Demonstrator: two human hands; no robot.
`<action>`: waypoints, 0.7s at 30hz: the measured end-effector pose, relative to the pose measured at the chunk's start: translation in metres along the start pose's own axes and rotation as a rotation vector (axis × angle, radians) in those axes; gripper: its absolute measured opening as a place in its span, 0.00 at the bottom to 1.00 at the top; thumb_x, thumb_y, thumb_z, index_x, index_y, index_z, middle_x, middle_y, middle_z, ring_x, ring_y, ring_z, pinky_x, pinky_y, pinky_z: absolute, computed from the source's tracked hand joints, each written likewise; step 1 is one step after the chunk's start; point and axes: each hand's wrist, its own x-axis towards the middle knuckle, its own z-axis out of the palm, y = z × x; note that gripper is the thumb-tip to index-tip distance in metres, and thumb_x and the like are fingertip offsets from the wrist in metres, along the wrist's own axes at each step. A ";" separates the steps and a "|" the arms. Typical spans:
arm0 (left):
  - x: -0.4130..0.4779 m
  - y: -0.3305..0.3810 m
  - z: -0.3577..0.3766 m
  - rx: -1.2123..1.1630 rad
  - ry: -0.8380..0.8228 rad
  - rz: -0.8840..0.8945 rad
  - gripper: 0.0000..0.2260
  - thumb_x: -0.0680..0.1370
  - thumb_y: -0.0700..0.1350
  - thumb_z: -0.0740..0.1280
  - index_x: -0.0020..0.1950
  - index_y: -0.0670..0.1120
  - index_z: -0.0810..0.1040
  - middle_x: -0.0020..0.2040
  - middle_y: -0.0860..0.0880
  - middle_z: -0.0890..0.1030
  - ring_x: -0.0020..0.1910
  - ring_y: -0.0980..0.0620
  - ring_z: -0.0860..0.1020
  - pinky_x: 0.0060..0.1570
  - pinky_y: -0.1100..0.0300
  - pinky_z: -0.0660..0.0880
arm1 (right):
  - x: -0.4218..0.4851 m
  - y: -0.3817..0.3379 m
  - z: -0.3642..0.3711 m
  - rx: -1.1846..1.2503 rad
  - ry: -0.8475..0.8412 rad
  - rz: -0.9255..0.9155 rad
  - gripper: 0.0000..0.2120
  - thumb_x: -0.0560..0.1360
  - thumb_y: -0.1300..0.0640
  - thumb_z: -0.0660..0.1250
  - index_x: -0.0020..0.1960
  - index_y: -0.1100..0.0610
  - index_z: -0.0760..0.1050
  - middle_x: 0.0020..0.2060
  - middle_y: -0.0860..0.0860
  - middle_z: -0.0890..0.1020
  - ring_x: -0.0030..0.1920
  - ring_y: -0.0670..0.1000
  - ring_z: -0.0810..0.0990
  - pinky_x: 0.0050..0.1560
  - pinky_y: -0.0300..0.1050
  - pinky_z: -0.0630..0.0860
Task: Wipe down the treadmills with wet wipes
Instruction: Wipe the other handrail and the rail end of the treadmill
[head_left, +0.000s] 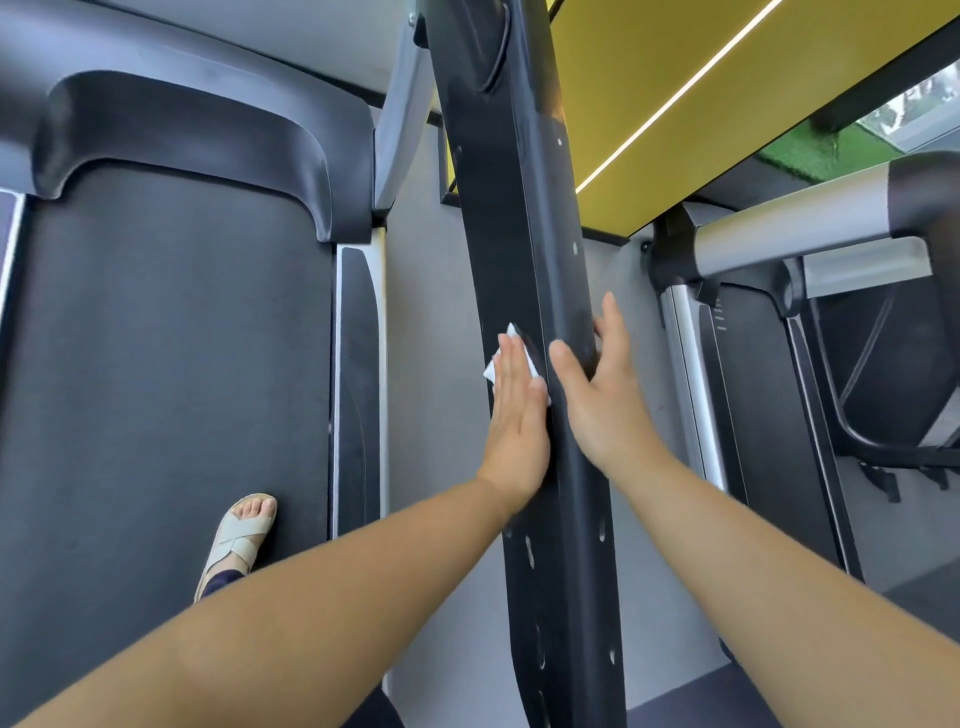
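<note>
A long black treadmill side rail (530, 218) runs up the middle of the view. My left hand (514, 415) lies flat with straight fingers and presses a white wet wipe (519, 353) against the rail's left face. Only the wipe's edges show around my fingers. My right hand (597, 395) rests open on the rail's right side, thumb on top and fingers reaching round the far edge. Left of the rail lies the dark treadmill belt (166, 389).
My sandalled foot (241, 535) stands on the belt near its right edge. A black motor cover (182, 130) caps the belt's far end. At right stands a second treadmill with a grey handrail (789, 228). Grey floor (431, 338) separates the machines.
</note>
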 end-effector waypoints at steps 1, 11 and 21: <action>-0.012 -0.003 0.003 0.001 -0.009 -0.007 0.23 0.84 0.50 0.44 0.75 0.54 0.36 0.74 0.64 0.36 0.72 0.68 0.34 0.62 0.82 0.41 | -0.006 0.004 0.002 -0.024 -0.010 0.006 0.32 0.80 0.49 0.59 0.78 0.47 0.45 0.76 0.45 0.56 0.74 0.42 0.55 0.66 0.35 0.54; 0.011 -0.007 -0.003 -0.034 0.072 -0.150 0.22 0.84 0.51 0.43 0.76 0.57 0.39 0.75 0.65 0.39 0.72 0.67 0.38 0.75 0.57 0.40 | -0.014 0.005 0.010 -0.129 0.090 -0.020 0.29 0.81 0.47 0.56 0.77 0.46 0.48 0.75 0.44 0.59 0.72 0.45 0.60 0.59 0.36 0.58; -0.011 -0.020 0.001 -0.072 0.028 -0.282 0.44 0.63 0.81 0.43 0.76 0.66 0.47 0.77 0.63 0.47 0.75 0.63 0.44 0.75 0.52 0.46 | -0.015 0.004 0.009 -0.175 0.092 -0.050 0.29 0.81 0.46 0.55 0.78 0.46 0.48 0.74 0.46 0.60 0.71 0.48 0.63 0.63 0.44 0.65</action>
